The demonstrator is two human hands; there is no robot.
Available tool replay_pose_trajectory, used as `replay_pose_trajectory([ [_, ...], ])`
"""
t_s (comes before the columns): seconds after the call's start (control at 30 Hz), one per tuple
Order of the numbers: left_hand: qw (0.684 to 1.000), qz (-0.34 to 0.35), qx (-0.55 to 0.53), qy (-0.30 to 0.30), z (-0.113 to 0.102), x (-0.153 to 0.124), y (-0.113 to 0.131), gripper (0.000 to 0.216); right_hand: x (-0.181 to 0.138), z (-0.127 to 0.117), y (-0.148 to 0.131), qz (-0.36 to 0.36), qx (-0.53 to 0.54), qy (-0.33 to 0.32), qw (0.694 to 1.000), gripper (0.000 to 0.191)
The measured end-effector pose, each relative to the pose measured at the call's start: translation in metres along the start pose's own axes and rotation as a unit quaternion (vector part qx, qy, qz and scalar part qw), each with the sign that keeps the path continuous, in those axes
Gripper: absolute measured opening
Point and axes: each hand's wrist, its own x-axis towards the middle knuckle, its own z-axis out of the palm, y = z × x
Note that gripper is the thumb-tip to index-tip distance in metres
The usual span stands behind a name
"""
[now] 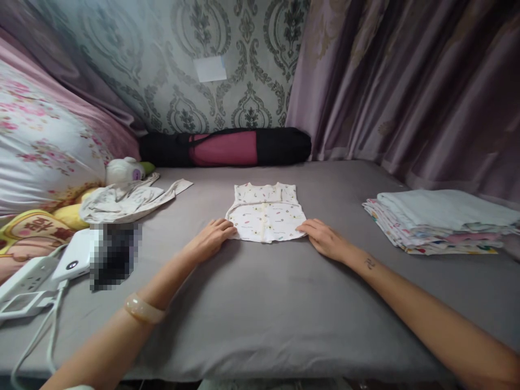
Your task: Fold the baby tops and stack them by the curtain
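A small white baby shirt (264, 216) with a tiny coloured print lies on the grey sheet, its sleeves folded in across its upper part. My left hand (213, 235) is closed on the shirt's near left corner, the fingertips pressed over the fabric. At the near right corner, my right hand (323, 236) pinches the edge between thumb and fingers. The shirt's near edge runs slightly curved between both hands. The undersides of the corners are hidden by my fingers.
Folded cloths (439, 222) are stacked at the right. Left lie a crumpled pale garment (125, 200), a white power bank (77, 254), a power strip (34, 279) with cables and a blurred dark object (114, 257). A black-and-red long bag (225, 147) lies along the wall.
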Motion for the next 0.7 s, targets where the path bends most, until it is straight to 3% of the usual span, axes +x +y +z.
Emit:
replay_pose_trajectory([
  [0.1,0.999,0.028,-0.024,0.001,0.004,0.004,-0.006,0.037,0.005,0.007,0.002,0.018,0.004,0.039,0.999,0.033],
  [0.2,0.996,0.052,-0.073,0.005,0.007,0.006,-0.015,0.038,0.007,0.011,0.006,-0.009,0.030,0.066,0.997,0.032],
  [0.37,0.992,0.060,-0.109,0.003,-0.005,0.009,-0.024,0.036,0.010,0.000,0.014,-0.011,0.092,0.056,0.994,0.035],
  [0.57,0.990,0.070,-0.123,0.015,-0.029,0.014,-0.015,0.033,0.010,-0.023,0.013,-0.006,0.081,0.063,0.995,0.036],
  [0.7,0.987,0.070,-0.141,0.007,-0.035,0.002,-0.002,0.033,-0.004,-0.032,0.003,-0.013,0.086,0.050,0.995,0.036],
])
